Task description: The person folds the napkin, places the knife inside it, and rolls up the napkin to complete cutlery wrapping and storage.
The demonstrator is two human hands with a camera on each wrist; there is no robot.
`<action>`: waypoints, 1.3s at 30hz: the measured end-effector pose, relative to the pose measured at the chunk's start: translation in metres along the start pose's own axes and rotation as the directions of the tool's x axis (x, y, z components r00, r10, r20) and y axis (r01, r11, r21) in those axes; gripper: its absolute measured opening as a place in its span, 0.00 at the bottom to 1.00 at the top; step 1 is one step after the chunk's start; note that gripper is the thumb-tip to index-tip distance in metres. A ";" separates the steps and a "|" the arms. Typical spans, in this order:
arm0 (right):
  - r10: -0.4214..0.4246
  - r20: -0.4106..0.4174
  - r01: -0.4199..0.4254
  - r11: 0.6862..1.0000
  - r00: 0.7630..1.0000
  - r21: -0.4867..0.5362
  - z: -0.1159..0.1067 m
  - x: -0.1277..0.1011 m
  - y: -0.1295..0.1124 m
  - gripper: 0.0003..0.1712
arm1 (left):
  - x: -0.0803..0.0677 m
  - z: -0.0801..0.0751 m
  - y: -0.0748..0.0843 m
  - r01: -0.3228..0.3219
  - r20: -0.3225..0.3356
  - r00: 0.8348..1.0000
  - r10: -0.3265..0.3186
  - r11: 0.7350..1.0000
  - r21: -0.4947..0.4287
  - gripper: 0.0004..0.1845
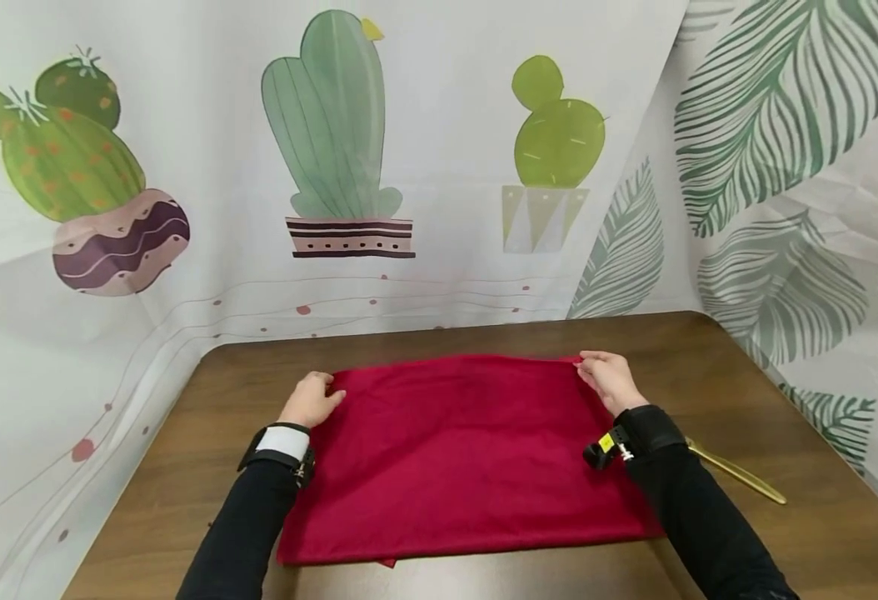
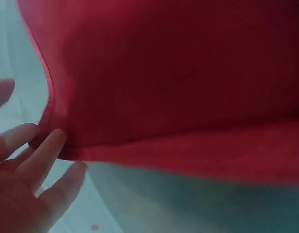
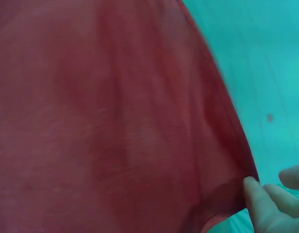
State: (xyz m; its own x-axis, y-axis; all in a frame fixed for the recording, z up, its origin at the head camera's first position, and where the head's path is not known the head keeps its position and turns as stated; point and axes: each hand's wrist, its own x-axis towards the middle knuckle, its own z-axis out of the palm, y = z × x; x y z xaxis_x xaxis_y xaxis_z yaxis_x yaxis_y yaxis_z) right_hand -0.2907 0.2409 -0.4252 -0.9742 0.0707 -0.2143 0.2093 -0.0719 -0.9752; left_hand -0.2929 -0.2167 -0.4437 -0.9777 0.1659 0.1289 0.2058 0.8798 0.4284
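The left hand [image 1: 310, 401] is sitting at the far left corner of the red cloth [image 1: 461, 454], its fingers [image 2: 40, 158] lying fairly straight and touching the hem; whether the thumb is pinching the corner from the other side, I cannot tell from either view. The cloth is lying flat on the brown wooden table [image 1: 821, 533], roughly centred in front of the person, with its long edges running left to right. At the far right corner the right hand [image 1: 608, 379] is pinching the edge, fingertips [image 3: 254, 196] closing on the hem.

Judging from this, the main risk is uneven handling: if 1 hand is lifting or pulling while the other is only resting, the cloth is likely to be skewing or bunching across its middle, and a loose touch on the left could be letting that corner slip away. A sleeve could also be dragging the near edge.

The cloth is looking deep red, soft and matte, faintly rippled, with a small tab of fabric peeking out under its near edge. To the right of the cloth, a gold-coloured utensil [image 1: 739, 475] is lying on the table beside the right forearm.
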 end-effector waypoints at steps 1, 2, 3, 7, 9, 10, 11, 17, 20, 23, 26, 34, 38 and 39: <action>0.010 0.019 -0.009 0.999 1.000 -0.032 -0.001 0.000 0.003 0.28 | 0.000 0.004 0.000 -0.011 0.039 0.999 0.010 1.000 0.006 0.22; 0.013 0.035 -0.011 0.998 0.999 -0.067 -0.002 -0.001 0.005 0.29 | -0.001 0.007 0.001 -0.016 0.070 0.997 0.016 1.000 0.002 0.24; 0.009 0.053 -0.003 0.994 0.999 -0.114 -0.003 -0.002 0.006 0.31 | -0.002 0.009 0.002 -0.015 0.095 0.995 0.015 1.000 -0.001 0.26; -0.119 0.118 0.155 0.913 0.986 -0.378 -0.004 -0.010 0.007 0.33 | -0.011 0.008 0.010 -0.001 0.137 0.991 0.001 1.000 0.005 0.31; -0.244 0.189 0.308 0.769 0.951 -0.560 -0.005 -0.020 0.010 0.31 | -0.023 0.002 0.018 -0.018 0.148 0.989 0.011 0.999 0.044 0.32; -0.302 0.236 0.382 0.672 0.924 -0.635 -0.004 -0.027 0.012 0.30 | -0.031 0.000 0.022 -0.038 0.158 0.987 0.027 0.997 0.070 0.31; -0.349 0.286 0.444 0.568 0.892 -0.693 -0.004 -0.036 0.014 0.30 | -0.041 -0.003 0.027 -0.061 0.173 0.984 0.044 0.994 0.093 0.31; -0.274 0.474 0.529 0.182 0.837 -0.829 -0.005 -0.104 0.030 0.36 | -0.104 -0.013 0.056 -0.173 0.377 0.917 0.133 0.982 0.074 0.39; -0.105 0.472 0.484 0.177 0.875 -0.857 -0.008 -0.128 0.035 0.41 | -0.126 -0.014 0.061 -0.157 0.440 0.889 0.127 0.987 0.032 0.44; 0.010 0.457 0.444 0.214 0.890 -0.870 -0.009 -0.136 0.038 0.43 | -0.136 -0.012 0.060 -0.142 0.450 0.886 0.114 0.989 0.029 0.45; 0.057 0.458 0.434 0.232 0.887 -0.871 -0.009 -0.136 0.041 0.43 | -0.139 -0.011 0.059 -0.137 0.458 0.884 0.099 0.989 0.051 0.47; 0.064 0.540 0.509 0.256 0.840 -0.822 -0.006 -0.120 0.040 0.39 | -0.123 -0.007 0.060 -0.136 0.487 0.872 0.056 0.982 0.129 0.46; 0.047 0.540 0.516 0.236 0.840 -0.823 -0.004 -0.108 0.037 0.40 | -0.105 -0.005 0.057 -0.127 0.492 0.870 0.033 0.979 0.158 0.45; 0.045 0.534 0.511 0.231 0.844 -0.828 -0.003 -0.104 0.036 0.40 | -0.100 -0.004 0.056 -0.124 0.493 0.869 0.029 0.979 0.161 0.45</action>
State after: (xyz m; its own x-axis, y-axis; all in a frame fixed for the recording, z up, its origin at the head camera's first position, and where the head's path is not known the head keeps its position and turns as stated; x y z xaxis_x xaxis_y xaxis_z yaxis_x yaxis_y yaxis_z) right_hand -0.1814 0.2343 -0.4386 -0.8580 -0.4750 -0.1956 -0.3800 0.8431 -0.3804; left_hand -0.1836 -0.1860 -0.4287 -0.8649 0.3893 -0.3169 0.3157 0.9126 0.2597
